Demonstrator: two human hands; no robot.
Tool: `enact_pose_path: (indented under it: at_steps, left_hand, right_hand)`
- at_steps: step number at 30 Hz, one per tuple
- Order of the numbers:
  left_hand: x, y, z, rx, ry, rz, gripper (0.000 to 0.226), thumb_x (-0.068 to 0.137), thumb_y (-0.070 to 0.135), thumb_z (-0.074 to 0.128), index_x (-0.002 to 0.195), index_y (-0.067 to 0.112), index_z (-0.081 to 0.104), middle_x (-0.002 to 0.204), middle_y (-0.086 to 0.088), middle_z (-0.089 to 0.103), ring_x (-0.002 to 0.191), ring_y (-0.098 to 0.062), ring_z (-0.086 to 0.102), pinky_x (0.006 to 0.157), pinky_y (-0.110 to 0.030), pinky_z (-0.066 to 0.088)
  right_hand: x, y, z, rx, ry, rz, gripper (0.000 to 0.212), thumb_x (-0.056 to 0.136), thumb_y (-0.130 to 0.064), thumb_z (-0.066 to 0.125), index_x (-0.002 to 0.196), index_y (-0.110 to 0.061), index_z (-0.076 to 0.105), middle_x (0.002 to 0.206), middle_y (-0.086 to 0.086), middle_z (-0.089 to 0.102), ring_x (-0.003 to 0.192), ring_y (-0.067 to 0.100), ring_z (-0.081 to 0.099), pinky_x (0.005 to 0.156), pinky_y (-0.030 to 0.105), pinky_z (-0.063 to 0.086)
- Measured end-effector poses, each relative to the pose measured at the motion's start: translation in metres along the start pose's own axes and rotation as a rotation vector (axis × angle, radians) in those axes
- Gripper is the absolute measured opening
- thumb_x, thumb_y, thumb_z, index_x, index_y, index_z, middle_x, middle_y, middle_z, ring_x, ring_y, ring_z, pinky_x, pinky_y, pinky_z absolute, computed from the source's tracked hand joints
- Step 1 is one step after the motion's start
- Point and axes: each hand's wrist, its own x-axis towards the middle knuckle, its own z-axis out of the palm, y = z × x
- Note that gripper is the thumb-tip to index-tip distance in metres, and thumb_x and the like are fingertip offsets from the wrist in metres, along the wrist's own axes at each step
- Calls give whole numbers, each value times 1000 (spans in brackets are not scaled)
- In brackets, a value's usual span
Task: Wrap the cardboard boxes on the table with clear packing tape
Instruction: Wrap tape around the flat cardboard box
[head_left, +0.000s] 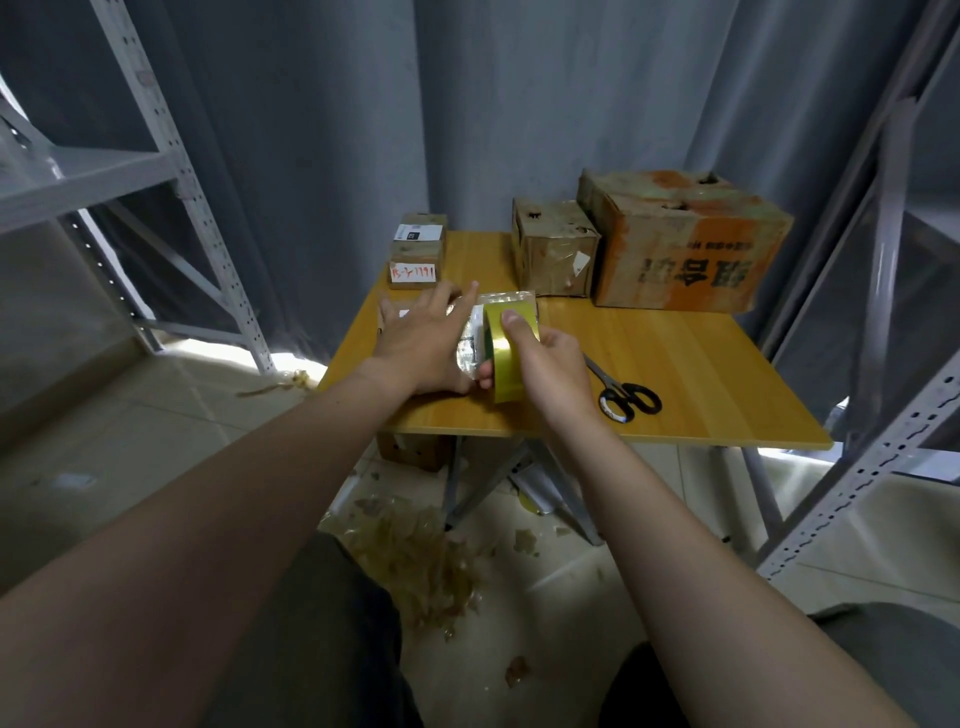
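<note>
A small flat box (506, 302), shiny with clear tape, lies near the middle of the wooden table (685, 364). My left hand (423, 345) rests flat on it with the fingers spread and covers most of it. My right hand (545, 366) grips a yellowish roll of packing tape (503, 358) held upright against the box's right side, thumb on top of the roll. Three more cardboard boxes stand at the back: a small labelled one (415, 252), a medium one (553, 247) and a large orange-printed one (685, 241).
Black-handled scissors (623, 392) lie on the table right of my right hand. Metal shelving stands on the left (176, 171) and right (878, 312). Tape scraps (415, 551) litter the floor under the table, beside another box (415, 449).
</note>
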Motion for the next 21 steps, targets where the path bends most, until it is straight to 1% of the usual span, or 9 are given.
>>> enact_pose_path:
  at_steps: [4,6,8,10,12,13,16,17,21]
  left_hand:
    - [6,-5,-1,-24,-30,-1,123,60,72,78,160,26,24,148,-1,35,136,-27,42,106,-62,38]
    - [10,-5,-5,-29,-63,-7,122,59,72,80,159,28,26,147,0,35,134,-27,42,102,-59,42]
    - [12,-5,-8,-42,-92,-15,122,57,72,81,158,30,27,147,2,34,133,-27,41,100,-58,44]
    - [12,-6,-7,-55,-96,-26,122,57,73,81,159,31,28,147,3,33,133,-27,40,101,-58,43]
    - [12,-7,-6,-56,-100,-44,121,60,75,79,160,31,26,149,3,31,136,-27,38,102,-58,40]
    - [11,-6,-6,-57,-107,-53,121,61,74,79,160,31,25,151,3,30,138,-27,36,102,-59,39]
    - [10,-5,-7,-64,-124,-54,121,62,72,81,161,31,23,153,3,29,140,-26,34,103,-59,36]
    - [9,-5,-9,-71,-130,-50,121,62,71,81,161,31,24,153,3,29,141,-25,33,103,-58,36]
    - [2,-2,-13,-92,-162,-61,121,61,69,82,161,32,24,153,4,28,141,-26,32,101,-58,37]
  right_hand:
    - [8,2,0,-16,11,-40,28,104,-37,57,95,-15,72,70,3,77,63,13,74,67,24,58]
    - [9,3,0,9,28,-38,25,104,-31,57,92,-14,71,58,-9,71,54,0,67,55,11,48]
    - [9,2,0,32,74,-38,22,103,-28,59,88,-15,70,52,-14,66,47,-4,62,47,9,43]
    - [6,-1,2,35,113,-37,25,100,-30,62,83,-14,70,55,-9,69,51,2,67,55,16,53]
    - [2,3,7,60,123,2,27,97,-36,65,87,-12,72,65,6,75,63,22,75,72,39,64]
    - [-1,5,8,72,121,15,28,97,-39,65,92,-12,72,68,10,76,66,28,76,77,47,65]
    - [-8,11,7,73,105,39,39,97,-46,65,111,-10,69,71,11,77,72,28,77,87,53,62]
    - [-8,11,5,70,101,41,41,97,-47,65,112,-9,69,71,11,77,73,28,78,89,53,61]
    - [-15,6,4,65,115,40,35,96,-47,65,96,-12,71,74,14,77,77,34,77,87,53,61]
